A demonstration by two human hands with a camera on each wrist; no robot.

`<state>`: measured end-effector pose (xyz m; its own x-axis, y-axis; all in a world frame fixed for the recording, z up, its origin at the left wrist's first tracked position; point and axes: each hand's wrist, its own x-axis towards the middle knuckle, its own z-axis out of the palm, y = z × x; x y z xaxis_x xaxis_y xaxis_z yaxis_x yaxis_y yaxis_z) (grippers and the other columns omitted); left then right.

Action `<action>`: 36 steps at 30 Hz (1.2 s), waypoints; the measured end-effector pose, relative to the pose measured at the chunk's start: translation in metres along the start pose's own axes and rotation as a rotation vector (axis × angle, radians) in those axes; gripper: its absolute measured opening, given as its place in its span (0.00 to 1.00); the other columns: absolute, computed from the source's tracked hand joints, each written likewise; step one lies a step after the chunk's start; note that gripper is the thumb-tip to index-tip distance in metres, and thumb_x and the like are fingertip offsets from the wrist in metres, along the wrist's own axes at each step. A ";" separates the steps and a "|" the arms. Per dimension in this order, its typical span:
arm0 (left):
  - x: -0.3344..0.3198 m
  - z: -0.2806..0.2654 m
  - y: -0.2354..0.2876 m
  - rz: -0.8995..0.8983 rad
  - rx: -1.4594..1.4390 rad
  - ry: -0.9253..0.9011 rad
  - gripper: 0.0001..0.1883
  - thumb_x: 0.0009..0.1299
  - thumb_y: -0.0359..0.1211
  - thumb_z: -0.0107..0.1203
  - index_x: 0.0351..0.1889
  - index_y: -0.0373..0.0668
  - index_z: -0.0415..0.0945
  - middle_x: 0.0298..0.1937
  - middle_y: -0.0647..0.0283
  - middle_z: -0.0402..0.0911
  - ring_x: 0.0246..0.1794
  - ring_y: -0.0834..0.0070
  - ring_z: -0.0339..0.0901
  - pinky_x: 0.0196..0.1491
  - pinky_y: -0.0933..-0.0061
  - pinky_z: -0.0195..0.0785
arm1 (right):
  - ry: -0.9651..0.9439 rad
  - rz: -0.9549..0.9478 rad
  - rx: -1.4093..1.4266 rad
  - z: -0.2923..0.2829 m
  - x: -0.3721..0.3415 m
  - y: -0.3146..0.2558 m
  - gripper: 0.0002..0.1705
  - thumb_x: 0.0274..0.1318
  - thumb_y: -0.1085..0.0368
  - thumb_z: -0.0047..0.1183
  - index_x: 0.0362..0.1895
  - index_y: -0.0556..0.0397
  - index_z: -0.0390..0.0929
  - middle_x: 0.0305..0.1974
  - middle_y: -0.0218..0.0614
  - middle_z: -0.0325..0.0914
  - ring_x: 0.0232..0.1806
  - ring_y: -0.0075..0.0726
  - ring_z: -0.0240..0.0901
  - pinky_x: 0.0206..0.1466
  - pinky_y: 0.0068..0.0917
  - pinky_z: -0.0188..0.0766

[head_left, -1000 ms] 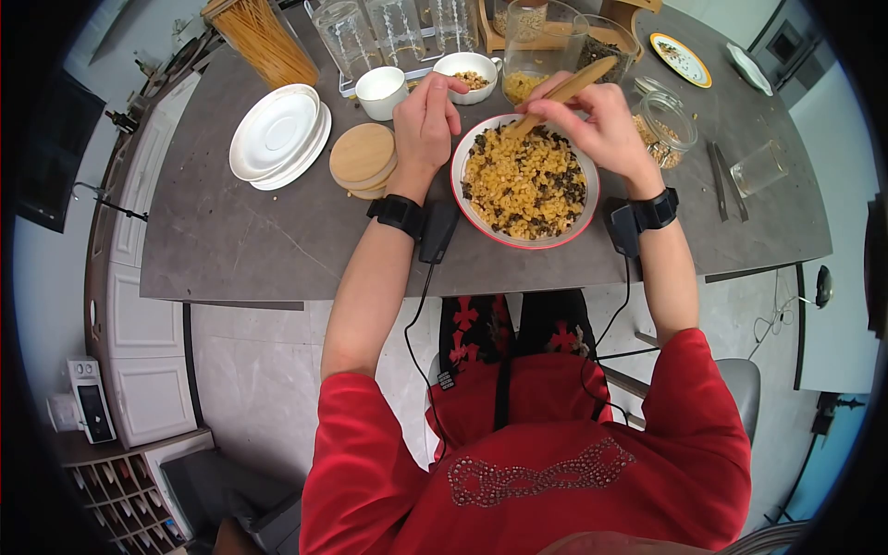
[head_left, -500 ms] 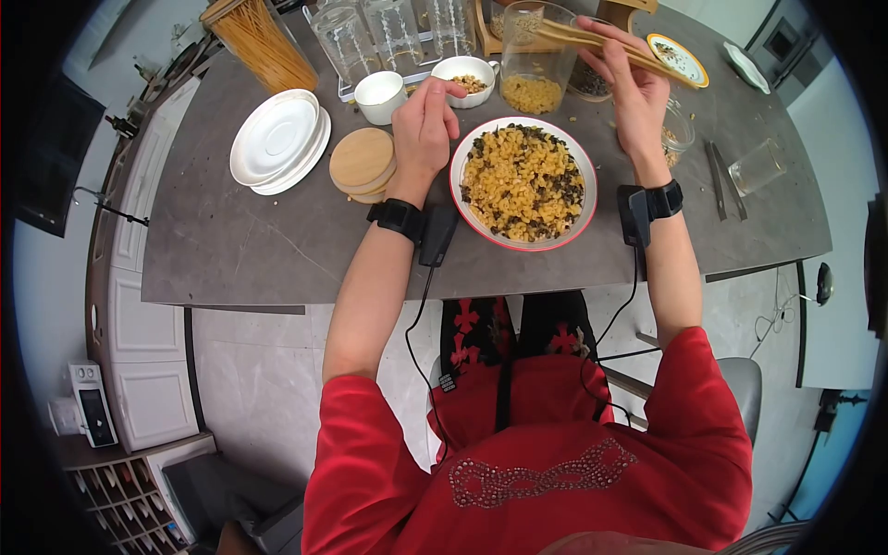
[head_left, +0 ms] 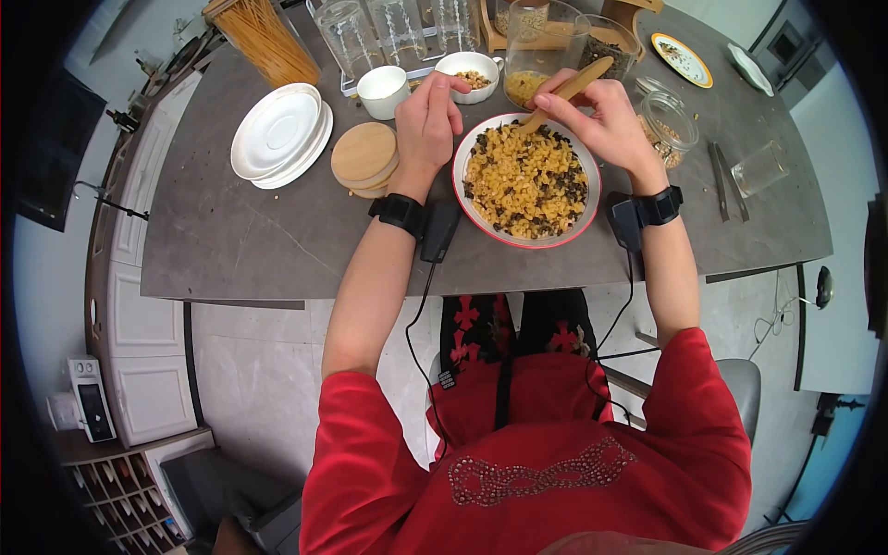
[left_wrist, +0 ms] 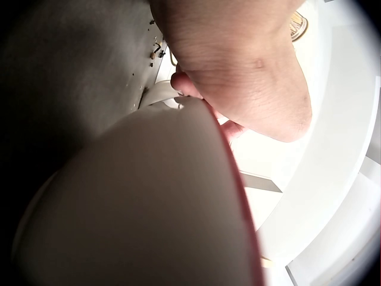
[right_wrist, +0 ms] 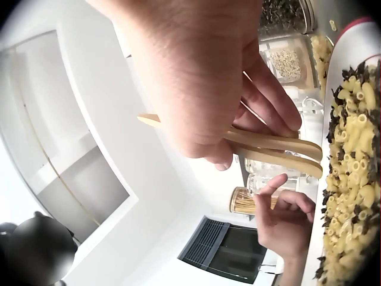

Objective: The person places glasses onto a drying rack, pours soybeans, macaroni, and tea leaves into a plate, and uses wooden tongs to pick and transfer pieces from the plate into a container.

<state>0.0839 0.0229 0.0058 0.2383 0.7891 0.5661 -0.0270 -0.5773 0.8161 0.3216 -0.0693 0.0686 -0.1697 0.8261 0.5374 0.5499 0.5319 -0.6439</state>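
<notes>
Right hand (head_left: 603, 122) pinching wooden tongs (head_left: 585, 81), tips at the far edge of the bowl (head_left: 460, 180); can't tell if they touch the pasta (head_left: 529, 190). Left hand (head_left: 426, 128) holds nothing, fingers loosely bent, just left of bowl; rim contact unclear. Bowl sits on the surface (head_left: 268, 245), coasters (head_left: 363, 151) to its left, glass jar (head_left: 555, 42) behind.

Tongs (head_left: 585, 80) smooth, matt wood; bowl (left_wrist: 161, 202) smooth, ceramic-looking; tabletop (head_left: 277, 240) matt, stone-like; discs (head_left: 363, 151) smooth wood; tumbler (head_left: 760, 169) clear, shiny glass; sleeves (head_left: 361, 425) cloth.
</notes>
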 end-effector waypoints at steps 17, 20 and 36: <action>0.004 0.004 -0.025 -0.212 0.033 -0.405 0.11 0.76 0.32 0.59 0.45 0.32 0.85 0.30 0.70 0.85 0.31 0.89 0.77 0.35 0.82 0.68 | 0.082 0.326 -0.566 -0.037 -0.009 0.034 0.22 0.69 0.50 0.62 0.44 0.61 0.85 0.27 0.46 0.84 0.29 0.41 0.82 0.37 0.35 0.76; 0.004 0.001 -0.021 -0.233 0.029 -0.440 0.08 0.71 0.31 0.63 0.42 0.36 0.87 0.22 0.69 0.82 0.23 0.86 0.72 0.30 0.77 0.65 | 0.123 0.314 -0.528 -0.036 -0.007 0.043 0.23 0.69 0.50 0.62 0.44 0.61 0.85 0.27 0.45 0.84 0.28 0.41 0.82 0.36 0.36 0.75; 0.025 -0.013 -0.017 -0.378 -0.155 -0.627 0.08 0.55 0.22 0.60 0.31 0.32 0.86 0.24 0.65 0.85 0.24 0.87 0.76 0.28 0.83 0.61 | 0.139 0.238 -0.488 -0.027 0.019 0.055 0.27 0.68 0.49 0.62 0.33 0.65 0.80 0.29 0.59 0.81 0.38 0.69 0.79 0.42 0.52 0.75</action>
<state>0.0772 0.0553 0.0074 0.7663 0.6331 0.1096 0.0405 -0.2178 0.9751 0.3709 -0.0295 0.0576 0.0967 0.8632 0.4955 0.8804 0.1581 -0.4472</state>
